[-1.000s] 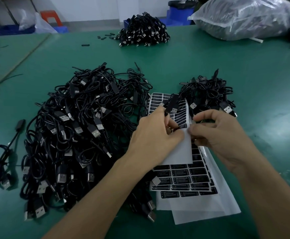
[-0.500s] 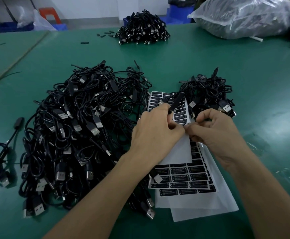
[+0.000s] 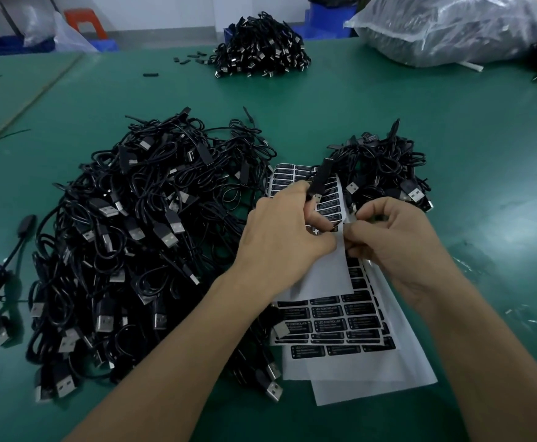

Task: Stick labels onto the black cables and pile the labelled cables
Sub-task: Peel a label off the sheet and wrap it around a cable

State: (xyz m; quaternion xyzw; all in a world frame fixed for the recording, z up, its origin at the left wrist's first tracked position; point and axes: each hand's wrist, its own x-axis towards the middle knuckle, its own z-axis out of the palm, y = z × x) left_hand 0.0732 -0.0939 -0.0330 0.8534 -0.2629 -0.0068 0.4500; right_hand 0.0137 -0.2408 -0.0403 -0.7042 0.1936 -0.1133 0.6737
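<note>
LABEL STEP, MID-BATCH: a black cable (image 3: 321, 178), its slim end poking up toward 12 o'clock, is gripped in the curled fingers of the left hand (image 3: 286, 240) at frame centre, over the label sheet (image 3: 328, 317). At 3 o'clock of it, nearly touching, the right hand (image 3: 398, 247) pinches at the sheet's edge w/ thumb & forefinger; whether a label has lifted can't be told. The large pile (image 3: 139, 237), prob. unlabelled stock, sprawls at 9 o'clock. A smaller pile (image 3: 385, 173), prob. the done ones, sits at 1 o'clock. Both lie on the green bench (image 3: 388, 100). Next move, by the look of it: peel one label clean, wrap it on the cable w/o creasing, then drop the cable on the smaller pile.
</note>
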